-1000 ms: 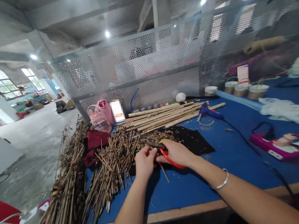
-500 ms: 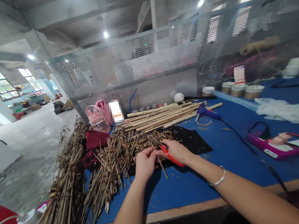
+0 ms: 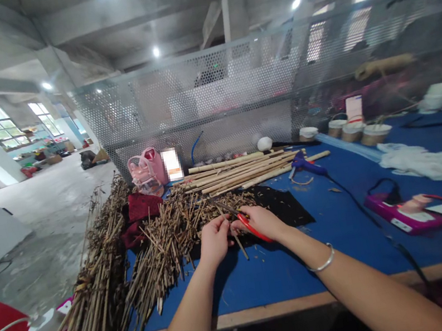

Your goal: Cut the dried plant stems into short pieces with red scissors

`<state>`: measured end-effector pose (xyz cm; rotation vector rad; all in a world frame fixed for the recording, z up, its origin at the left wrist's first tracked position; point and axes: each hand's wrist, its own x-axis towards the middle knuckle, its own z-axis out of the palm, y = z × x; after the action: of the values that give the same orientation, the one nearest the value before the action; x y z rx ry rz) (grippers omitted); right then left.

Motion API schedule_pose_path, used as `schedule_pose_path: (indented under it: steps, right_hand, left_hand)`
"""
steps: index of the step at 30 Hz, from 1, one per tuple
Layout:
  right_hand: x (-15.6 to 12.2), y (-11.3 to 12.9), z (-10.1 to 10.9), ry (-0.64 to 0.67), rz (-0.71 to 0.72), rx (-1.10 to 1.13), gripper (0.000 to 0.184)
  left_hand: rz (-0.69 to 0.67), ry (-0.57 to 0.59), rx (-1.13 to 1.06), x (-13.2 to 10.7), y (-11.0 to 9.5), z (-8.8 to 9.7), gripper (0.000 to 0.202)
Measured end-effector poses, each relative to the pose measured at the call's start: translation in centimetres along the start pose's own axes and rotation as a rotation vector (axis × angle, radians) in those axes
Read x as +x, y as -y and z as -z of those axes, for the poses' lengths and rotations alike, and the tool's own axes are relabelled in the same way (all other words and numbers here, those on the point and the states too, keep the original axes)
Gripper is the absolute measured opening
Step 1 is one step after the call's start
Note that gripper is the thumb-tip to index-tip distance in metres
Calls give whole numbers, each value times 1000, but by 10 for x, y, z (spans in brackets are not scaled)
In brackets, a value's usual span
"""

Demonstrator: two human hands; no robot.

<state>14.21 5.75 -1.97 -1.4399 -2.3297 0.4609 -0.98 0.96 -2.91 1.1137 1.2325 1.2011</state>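
- Red-handled scissors [image 3: 254, 230] sit in the right hand [image 3: 261, 221], partly covered by it; their dark blades melt into the brown litter behind, so I can't make out how far they are parted.
- Between the two hands, above the blue desk [image 3: 290, 272], runs a thin dry stem [image 3: 241, 248], its middle hidden by fingers and its lower end poking out toward the near edge.
- Beyond, a heap of stems [image 3: 162, 248] spreads over a black cloth [image 3: 294, 208], covering much of it; single pieces are hard to tell apart.
- On the left, a long bundle [image 3: 88, 317] is cut off at the bottom of my view.
- A pale upright object [image 3: 172, 165] beside the pink bag [image 3: 153, 165] is blurred out, and whatever is behind the perforated screen [image 3: 193, 99] stays vague.
- Left hand [image 3: 215, 239]: thumb and fingers pinched closed on the stem.
- Right hand: fingers curled round the red handles, their tips close to the left hand's; I can't tell whether they touch the stem too.
- Farther off lie pale sticks [image 3: 239, 173] and a blue glue gun [image 3: 309, 166], clear of both hands.
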Motion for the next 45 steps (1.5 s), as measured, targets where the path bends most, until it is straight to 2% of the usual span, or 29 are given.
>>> schedule_pose_path:
  steps: [4,9,13,21,30,34,39,45]
  right_hand:
    - [-4,5,5,5,33,-19,38]
    - [-6,10,5,-78,103,22,38]
    - [-6,11,1,-29,48,87,34]
    - [-3,3,0,-17,-7,57,37]
    - [-3,5,4,-17,-11,-56,40]
    - [-6,8,6,-50,22,-104,43]
    - [-6,11,3,-116,104,-95,46]
    - [-5,9,0,-53,2,-59,43]
  left_hand:
    - [-36,27,39,-1,0,0,30]
    - [-75,41,80,-4,-2,-1,31]
    - [-66,61,56,-3,-2,-2,32]
    - [-52,2,139,-3,-2,1,31]
    - [-9,-39,88,-2,-3,2,25]
    - [-14,-103,100,-2,-5,1,23]
    - [-26,-110,123,-2,-3,-1,20]
    - [-7,-147,136,-2,-3,-2,17]
